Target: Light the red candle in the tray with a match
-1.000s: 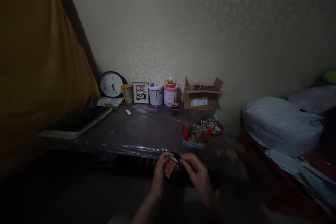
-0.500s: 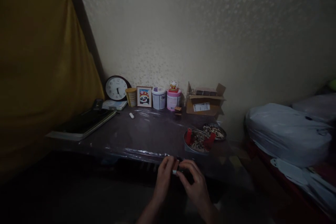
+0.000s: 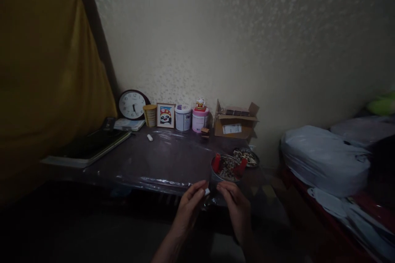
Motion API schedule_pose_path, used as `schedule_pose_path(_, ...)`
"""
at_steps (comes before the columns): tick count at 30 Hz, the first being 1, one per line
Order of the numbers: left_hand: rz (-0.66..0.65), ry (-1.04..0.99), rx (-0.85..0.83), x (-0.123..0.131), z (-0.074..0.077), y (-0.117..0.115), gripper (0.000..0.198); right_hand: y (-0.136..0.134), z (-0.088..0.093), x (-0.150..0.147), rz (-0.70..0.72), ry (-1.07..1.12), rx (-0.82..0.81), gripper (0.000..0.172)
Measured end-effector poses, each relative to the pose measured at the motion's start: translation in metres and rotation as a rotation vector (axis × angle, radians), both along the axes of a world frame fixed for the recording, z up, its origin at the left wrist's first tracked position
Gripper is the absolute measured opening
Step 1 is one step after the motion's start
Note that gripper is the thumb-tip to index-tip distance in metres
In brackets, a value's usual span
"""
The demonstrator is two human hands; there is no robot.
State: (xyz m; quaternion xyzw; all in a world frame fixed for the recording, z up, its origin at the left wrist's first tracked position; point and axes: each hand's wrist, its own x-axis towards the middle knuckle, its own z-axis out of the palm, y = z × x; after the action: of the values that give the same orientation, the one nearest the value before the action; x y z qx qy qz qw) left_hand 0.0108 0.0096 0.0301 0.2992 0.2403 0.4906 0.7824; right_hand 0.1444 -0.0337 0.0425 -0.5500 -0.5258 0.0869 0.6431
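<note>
Head view, dim light: both hands meet just in front of the near edge of the dark surface (image 3: pixel 160 160), which is covered in clear plastic. The left hand (image 3: pixel 188 209) and the right hand (image 3: pixel 236 207) pinch a small object (image 3: pixel 207 191) between their fingertips; only a pale tip of it shows, and what it is cannot be told.

Just beyond the hands stands a round metal tin (image 3: pixel 226 168) holding patterned contents and two red cylinders, one at each side. Its patterned lid (image 3: pixel 246 157) lies just behind it to the right.

Along the wall, from left: a wall clock (image 3: pixel 132 104) leaning upright, a yellow cup (image 3: pixel 149 115), a small framed panda picture (image 3: pixel 166 115), a white canister (image 3: pixel 183 117), and a pink canister (image 3: pixel 200 119) with a lucky-cat figurine (image 3: pixel 200 104) on top. An open cardboard box (image 3: pixel 235 123) holds a dark flat packet. A laptop (image 3: pixel 89 148) lies at the left, and a white bag (image 3: pixel 324 160) rests on the bed at right.
</note>
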Motion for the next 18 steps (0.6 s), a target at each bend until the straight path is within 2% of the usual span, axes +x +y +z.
schedule_pose_path(6,0.075,0.067,0.023,0.0047,-0.0017,-0.0009,0.026,-0.0013,-0.0088,-0.0067,-0.023,-0.193,0.043,0.011)
schedule_pose_path(14,0.010,-0.021,-0.027,0.0036,0.0074,-0.0049,0.030,-0.0046,-0.0031,-0.0055,-0.043,-0.289,0.104,0.009)
schedule_pose_path(18,0.019,-0.006,0.007,0.0038,0.0052,-0.0044,0.026,-0.0031,-0.0052,-0.0047,-0.100,-0.346,0.131,0.010)
